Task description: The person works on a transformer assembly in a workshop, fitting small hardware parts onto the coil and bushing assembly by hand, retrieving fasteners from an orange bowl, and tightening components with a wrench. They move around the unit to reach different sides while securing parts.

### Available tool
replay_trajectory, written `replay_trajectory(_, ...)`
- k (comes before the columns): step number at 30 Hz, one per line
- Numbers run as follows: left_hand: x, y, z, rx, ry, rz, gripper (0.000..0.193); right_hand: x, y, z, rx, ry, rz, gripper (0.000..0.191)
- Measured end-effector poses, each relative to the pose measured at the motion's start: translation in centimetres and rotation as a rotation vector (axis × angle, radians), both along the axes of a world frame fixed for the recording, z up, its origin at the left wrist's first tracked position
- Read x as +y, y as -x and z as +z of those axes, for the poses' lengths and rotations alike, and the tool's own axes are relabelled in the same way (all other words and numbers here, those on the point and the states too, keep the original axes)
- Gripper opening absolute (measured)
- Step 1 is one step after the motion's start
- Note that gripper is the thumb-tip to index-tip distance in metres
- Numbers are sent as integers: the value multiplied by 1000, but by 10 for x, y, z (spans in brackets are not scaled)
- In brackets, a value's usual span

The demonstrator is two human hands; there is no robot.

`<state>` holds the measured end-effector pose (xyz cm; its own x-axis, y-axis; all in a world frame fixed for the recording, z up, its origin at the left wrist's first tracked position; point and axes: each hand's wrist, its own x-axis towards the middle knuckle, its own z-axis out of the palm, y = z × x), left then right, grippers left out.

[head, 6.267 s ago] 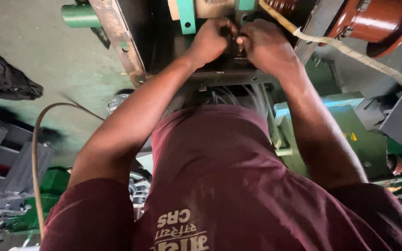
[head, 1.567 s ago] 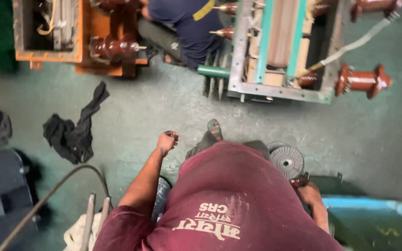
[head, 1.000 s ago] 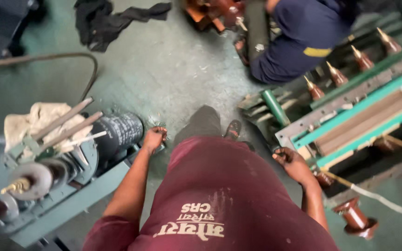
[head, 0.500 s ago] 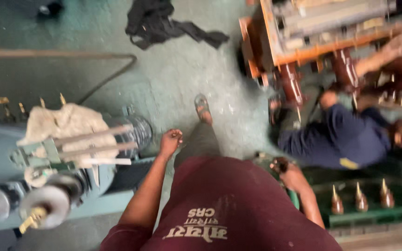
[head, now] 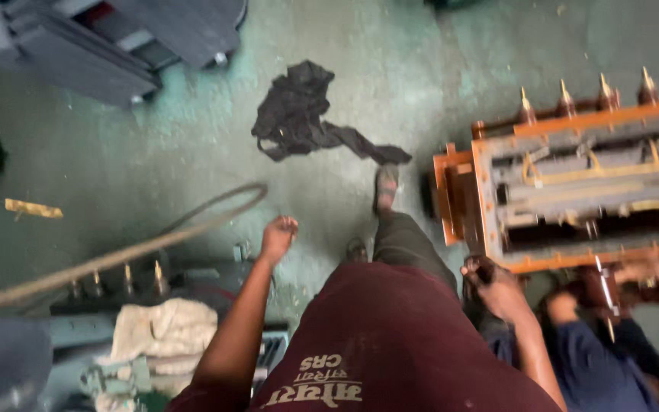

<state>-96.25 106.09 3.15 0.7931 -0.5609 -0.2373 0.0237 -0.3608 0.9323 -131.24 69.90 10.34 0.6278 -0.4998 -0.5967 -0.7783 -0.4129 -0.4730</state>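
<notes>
Green floor (head: 154, 160): black rag (head: 306, 114) now ahead; right hand (head: 497, 286) still gripping dark tool (head: 482, 268).

- Ahead of you a black rag (head: 306, 114) lies crumpled on the green floor (head: 154, 160).
- Beside it, a thick cable (head: 192, 221) curves across that floor.
- To your right sits an orange-framed assembly (head: 573, 191) with pointed brown insulators (head: 585, 95) along its far edge.
- Grey panels (head: 108, 38) lie at upper left.
- A whitish cloth (head: 162, 332) rests on the machinery at lower left.
- A yellow scrap (head: 33, 208) lies on the floor at far left.
</notes>
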Motion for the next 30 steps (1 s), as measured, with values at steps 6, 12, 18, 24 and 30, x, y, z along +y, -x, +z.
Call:
replay_trajectory(6,-37,-79,-15,323,-593,-170,28,-116,-198,-38,-143,-59,69,51)
replay_trajectory(12,-57,-196,23,824,-389,556,17,-250,-445,28,-153,60,278,49)
replay_trajectory(18,-137,-340,10,1322,335,633,20,-362,-652,38,-80,161,416,48)
replay_trajectory(24,-281,-551,-15,820,-239,571,17,-418,-811,-19,-145,113,364,44)
replay_trajectory(30,-439,-857,16,165,-439,76,27,-478,-990,15,-51,16,315,45)
